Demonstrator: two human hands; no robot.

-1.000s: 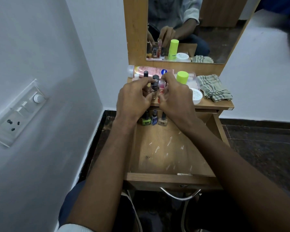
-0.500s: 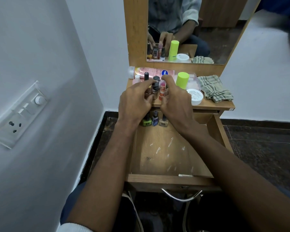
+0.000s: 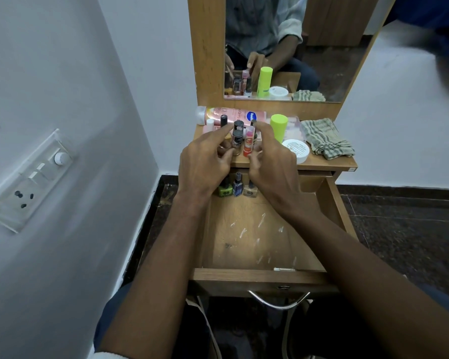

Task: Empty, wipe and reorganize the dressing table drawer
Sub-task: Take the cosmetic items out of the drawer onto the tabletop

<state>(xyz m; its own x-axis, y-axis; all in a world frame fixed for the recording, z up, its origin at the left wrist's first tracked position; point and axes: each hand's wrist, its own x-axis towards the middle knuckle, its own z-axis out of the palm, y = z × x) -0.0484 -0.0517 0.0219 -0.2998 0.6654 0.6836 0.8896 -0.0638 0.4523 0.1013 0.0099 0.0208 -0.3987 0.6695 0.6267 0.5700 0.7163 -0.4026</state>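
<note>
The wooden drawer [image 3: 257,237] is pulled out; its floor is bare apart from white marks. Three nail polish bottles stand in a row at its back: green [image 3: 224,190], blue [image 3: 237,185] and beige [image 3: 250,192]. On the tabletop above stands a tight cluster of small bottles [image 3: 237,138] with a red lip balm tube [image 3: 248,143]. My left hand [image 3: 205,161] and my right hand [image 3: 274,156] flank this cluster, index fingers stretched along its sides and thumbs near its front. Neither hand plainly grips a bottle.
A pink lotion bottle [image 3: 233,115] lies at the tabletop's back under the mirror [image 3: 296,47]. A neon green capped bottle [image 3: 279,128], a white jar [image 3: 296,150] and a folded checked cloth [image 3: 327,138] sit to the right. A wall with a switch panel [image 3: 29,177] is close on the left.
Both hands were closed tightly round the bottle cluster; now their fingers have loosened and spread a little, and the hands have drawn slightly back. The bottles stay on the tabletop.
</note>
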